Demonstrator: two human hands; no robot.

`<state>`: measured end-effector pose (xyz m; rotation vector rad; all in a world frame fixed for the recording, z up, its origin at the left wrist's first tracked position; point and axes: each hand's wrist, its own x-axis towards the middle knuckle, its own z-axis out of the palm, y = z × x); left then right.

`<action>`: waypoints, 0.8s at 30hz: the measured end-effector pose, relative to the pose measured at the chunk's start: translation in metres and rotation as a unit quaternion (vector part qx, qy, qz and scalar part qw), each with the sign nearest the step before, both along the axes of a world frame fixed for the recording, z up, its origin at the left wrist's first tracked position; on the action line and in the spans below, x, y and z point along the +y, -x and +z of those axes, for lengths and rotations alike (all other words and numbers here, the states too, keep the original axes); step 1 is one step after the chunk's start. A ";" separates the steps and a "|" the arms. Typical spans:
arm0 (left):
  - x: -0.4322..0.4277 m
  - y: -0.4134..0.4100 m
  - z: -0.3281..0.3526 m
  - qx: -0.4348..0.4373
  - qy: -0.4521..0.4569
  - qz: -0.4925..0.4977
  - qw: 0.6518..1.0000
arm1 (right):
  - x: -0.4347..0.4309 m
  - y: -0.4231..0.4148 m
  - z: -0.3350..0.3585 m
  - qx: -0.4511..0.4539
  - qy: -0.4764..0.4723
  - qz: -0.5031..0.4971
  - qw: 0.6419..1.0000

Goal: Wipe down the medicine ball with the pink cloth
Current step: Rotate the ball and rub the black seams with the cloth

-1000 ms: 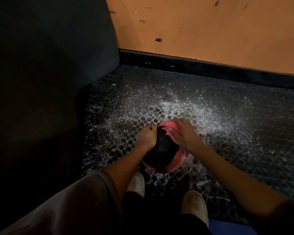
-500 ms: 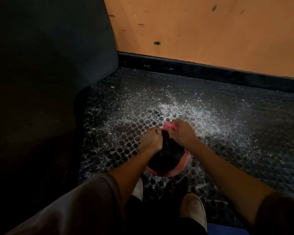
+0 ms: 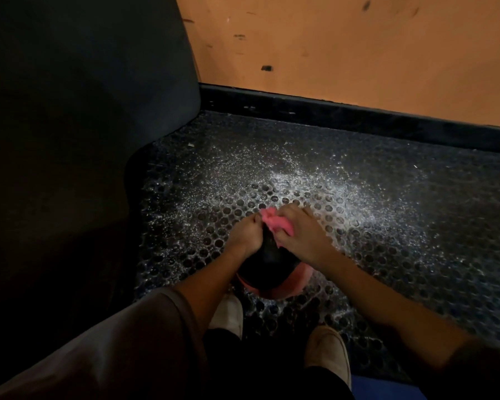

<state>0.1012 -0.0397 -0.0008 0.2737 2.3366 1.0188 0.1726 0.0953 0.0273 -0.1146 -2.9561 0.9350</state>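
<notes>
The medicine ball (image 3: 267,265) sits on the perforated floor mat (image 3: 387,226), just ahead of our shoes (image 3: 228,313). Our left hand (image 3: 244,236) curls its fingers over the ball's upper side. Our right hand (image 3: 299,236) bunches the pink cloth (image 3: 272,223) against the top. The mat glistens with scattered specks, perhaps wet, so we judge a hard sideways push could make the ball slide or roll away. The bunched cloth may also miss the lower sides.
</notes>
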 end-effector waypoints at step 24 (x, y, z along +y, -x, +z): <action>-0.011 -0.002 0.003 0.127 0.024 -0.038 0.991 | 0.011 0.006 -0.019 -0.082 0.144 -0.202 0.965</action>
